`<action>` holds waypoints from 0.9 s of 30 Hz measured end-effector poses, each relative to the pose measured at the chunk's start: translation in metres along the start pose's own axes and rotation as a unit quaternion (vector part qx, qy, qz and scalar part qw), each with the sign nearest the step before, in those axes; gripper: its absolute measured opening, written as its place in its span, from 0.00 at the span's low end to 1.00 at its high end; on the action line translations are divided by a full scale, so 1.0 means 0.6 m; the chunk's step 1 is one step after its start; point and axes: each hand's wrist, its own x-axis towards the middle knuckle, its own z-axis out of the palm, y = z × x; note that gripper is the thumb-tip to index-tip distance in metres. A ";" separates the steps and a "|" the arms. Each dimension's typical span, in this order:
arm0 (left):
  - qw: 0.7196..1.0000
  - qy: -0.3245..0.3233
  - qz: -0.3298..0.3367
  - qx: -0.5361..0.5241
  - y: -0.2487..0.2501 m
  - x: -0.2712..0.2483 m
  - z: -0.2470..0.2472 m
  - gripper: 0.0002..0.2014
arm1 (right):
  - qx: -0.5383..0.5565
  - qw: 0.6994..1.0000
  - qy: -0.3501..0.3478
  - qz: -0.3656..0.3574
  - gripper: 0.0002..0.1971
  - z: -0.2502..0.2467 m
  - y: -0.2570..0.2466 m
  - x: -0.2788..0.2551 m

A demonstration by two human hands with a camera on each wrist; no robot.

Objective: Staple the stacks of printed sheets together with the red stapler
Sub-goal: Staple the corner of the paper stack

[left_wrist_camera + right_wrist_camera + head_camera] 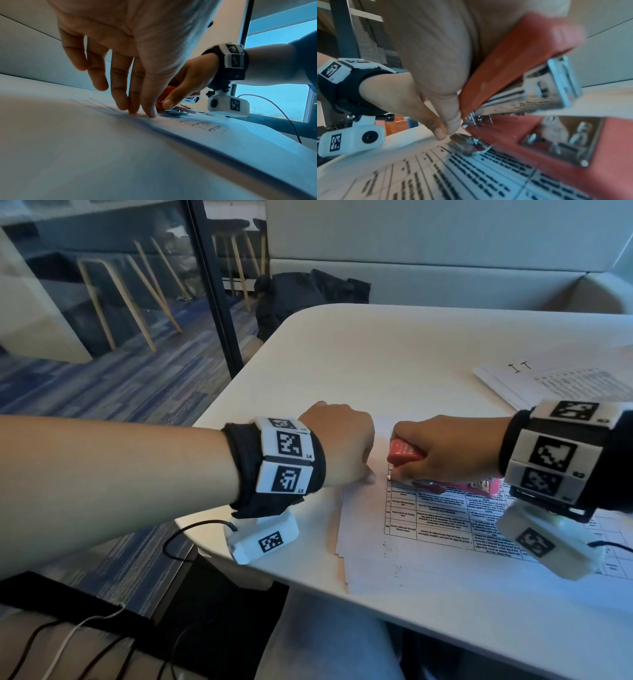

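Note:
A stack of printed sheets (428,525) lies on the white table (394,354). My left hand (346,446) presses straight fingertips (133,109) onto the stack's upper left part. Just to its right, my right hand (442,453) grips the red stapler (402,451). In the right wrist view the stapler (513,60) has its top arm raised off the base (616,155). The base lies on the top sheet (436,175), and its metal anvil plate is bare. The left thumb (436,128) touches the paper beside the stapler's hinge.
A second stack of printed sheets (565,381) lies at the table's far right. The table's rounded left edge is close to my left wrist. A dark bag (308,296) sits on the floor beyond the table. Cables (191,529) hang from both wrist cameras.

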 end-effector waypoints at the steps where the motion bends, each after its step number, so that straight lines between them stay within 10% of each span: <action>1: 1.000 -0.001 -0.001 0.001 0.001 0.000 0.000 0.18 | -0.001 1.000 -0.001 -0.001 0.19 0.000 0.000 0.000; 27: 0.997 -0.070 0.014 -0.030 -0.020 0.018 -0.001 0.12 | 0.042 0.997 -0.061 -0.004 0.18 -0.020 0.009 0.026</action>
